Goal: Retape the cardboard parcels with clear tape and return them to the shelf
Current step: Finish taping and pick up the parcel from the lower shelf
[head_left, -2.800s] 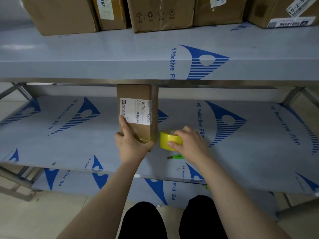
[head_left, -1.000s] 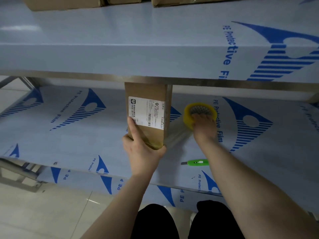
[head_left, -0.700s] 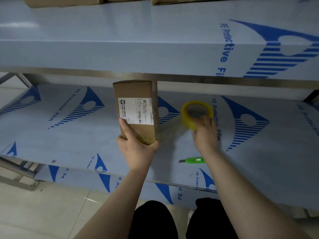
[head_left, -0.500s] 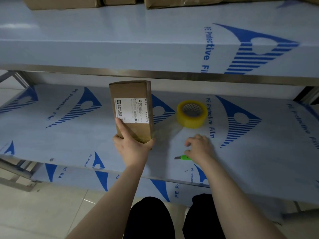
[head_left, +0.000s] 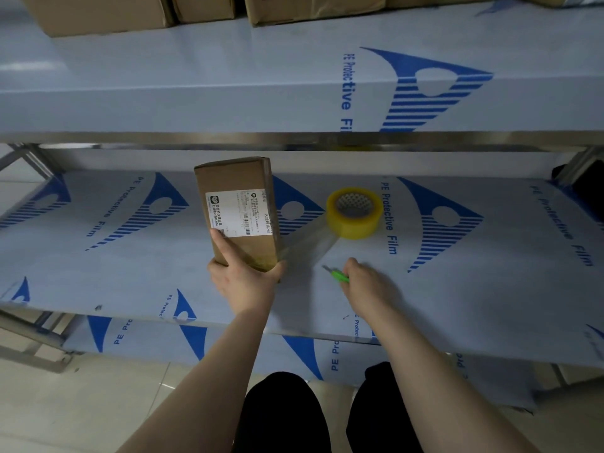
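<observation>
The fingers (head_left: 224, 245) of the left hand (head_left: 243, 282) are wrapped round the lower end of a cardboard parcel (head_left: 238, 188), with the forefinger laid straight up its front face to the bottom corner of the white label (head_left: 240, 212) and the thumb hooked round its right edge. The parcel stands on end on the film-covered shelf (head_left: 474, 289), rising directly beyond those fingers. Just to their right, a strip of clear tape (head_left: 307, 245) runs taut from the parcel's lower right edge away to the tape roll (head_left: 356, 225), which lies flat on the shelf a little beyond the right hand (head_left: 367, 284). That hand's fingers (head_left: 354, 266) are curled round a green knife (head_left: 338, 275), whose grey tip points up and left towards the strip but is apart from it; the hand is blurred, so the exact hold cannot be read. More cardboard boxes (head_left: 98, 11) sit on the upper shelf, well beyond both hands. The step in hand looks to be cutting the strip free of the roll. The next move would call for the left hand to brace the parcel so the tape is kept tight, the blade to cross the strip close to the parcel, and the loose end then to be smoothed onto the cardboard.
</observation>
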